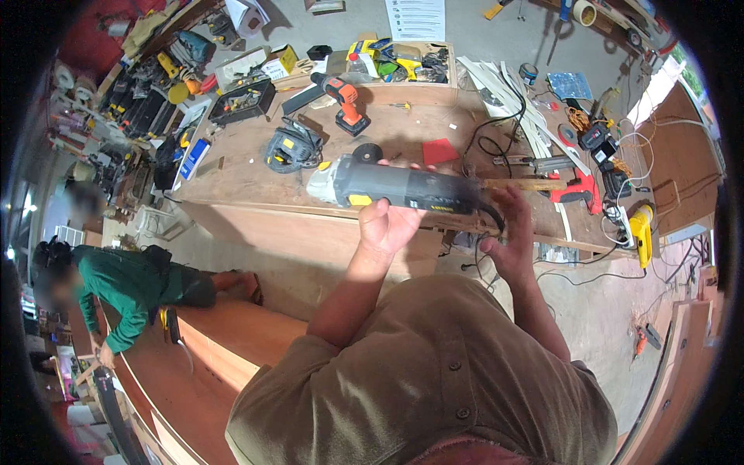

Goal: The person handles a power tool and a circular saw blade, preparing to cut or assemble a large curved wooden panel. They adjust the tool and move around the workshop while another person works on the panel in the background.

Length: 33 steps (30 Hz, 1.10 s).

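Note:
My left hand (390, 223) is wrapped around the body of a grey and black angle grinder (372, 184) with yellow accents, held level above the edge of a wooden workbench (248, 167). My right hand (511, 236) holds the tool's rear end, where its black cord (492, 217) comes out. The grinder's head points left.
The bench carries an orange cordless drill (345, 101), a jigsaw (291, 149), a black disc (367, 152), a red square (440, 150), cables and tool boxes. A person in a green shirt (124, 287) bends over long wooden panels (232, 341) at the lower left. A yellow tool (641, 230) lies at the right.

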Motion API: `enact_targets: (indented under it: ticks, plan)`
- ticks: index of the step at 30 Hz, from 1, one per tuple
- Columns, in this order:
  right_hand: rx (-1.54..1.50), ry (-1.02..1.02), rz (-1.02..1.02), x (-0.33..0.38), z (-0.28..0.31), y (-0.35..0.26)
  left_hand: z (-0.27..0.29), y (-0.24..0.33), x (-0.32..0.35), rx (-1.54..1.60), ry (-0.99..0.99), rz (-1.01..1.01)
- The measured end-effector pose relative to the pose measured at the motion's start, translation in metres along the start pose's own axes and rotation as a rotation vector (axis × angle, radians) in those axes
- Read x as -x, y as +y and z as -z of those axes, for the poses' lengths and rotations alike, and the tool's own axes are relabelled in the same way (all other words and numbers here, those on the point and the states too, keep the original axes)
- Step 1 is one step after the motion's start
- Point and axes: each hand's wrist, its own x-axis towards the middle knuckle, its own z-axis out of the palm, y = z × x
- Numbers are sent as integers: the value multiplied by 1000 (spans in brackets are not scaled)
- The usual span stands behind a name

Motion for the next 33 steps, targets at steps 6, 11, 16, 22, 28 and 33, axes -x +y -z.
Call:
enact_targets:
  ticks: [6,11,16,22,28,33]
  plan:
    - [-677,-472,-230,-38,35,10,-4,-17,-11,56,-29,118]
    - [-411,-505,-108,-70,48,39,4,-26,-27,214,-148,237]
    - [157,-355,740,-105,-10,6,-1,-47,-33,281,-20,248]
    - [189,-403,709,-122,-21,14,14,-50,-42,315,33,399]
    - [-88,-424,305,-135,-33,11,25,-17,-35,-985,116,833]
    - [-345,-664,-10,-162,-53,36,20,32,-34,-1613,247,-125]
